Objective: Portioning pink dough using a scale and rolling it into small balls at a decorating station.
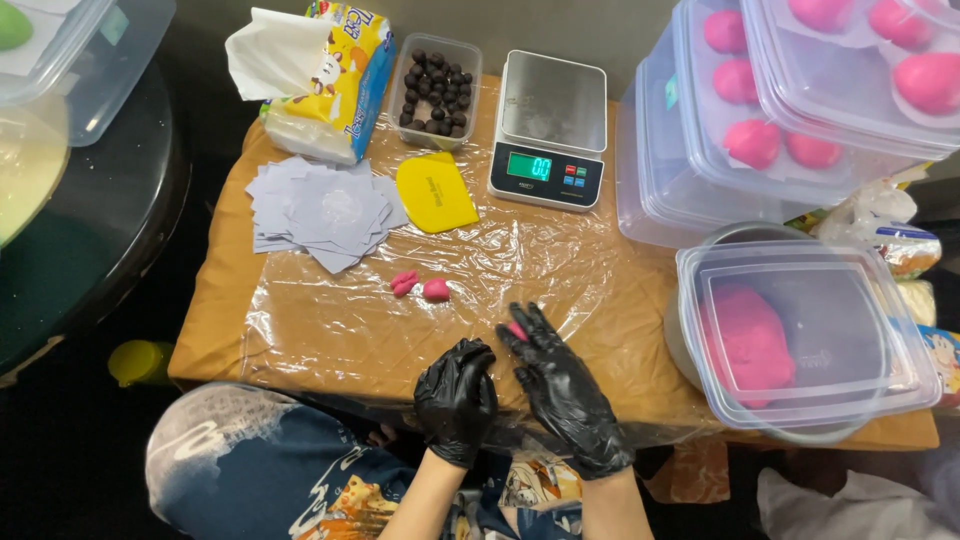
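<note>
Against the right hand, seemingly pink dough.

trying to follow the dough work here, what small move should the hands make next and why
Probably bring the right hand over the cupped left hand to roll the pink dough bit at its fingertips: it looks unshaped, and the scale pan is bare.

A small pink dough piece peeks out, mostly hidden, near the table's front edge on clear film.

Tan table, clear plastic sheet, digital scale, paper squares, yellow scraper
</note>
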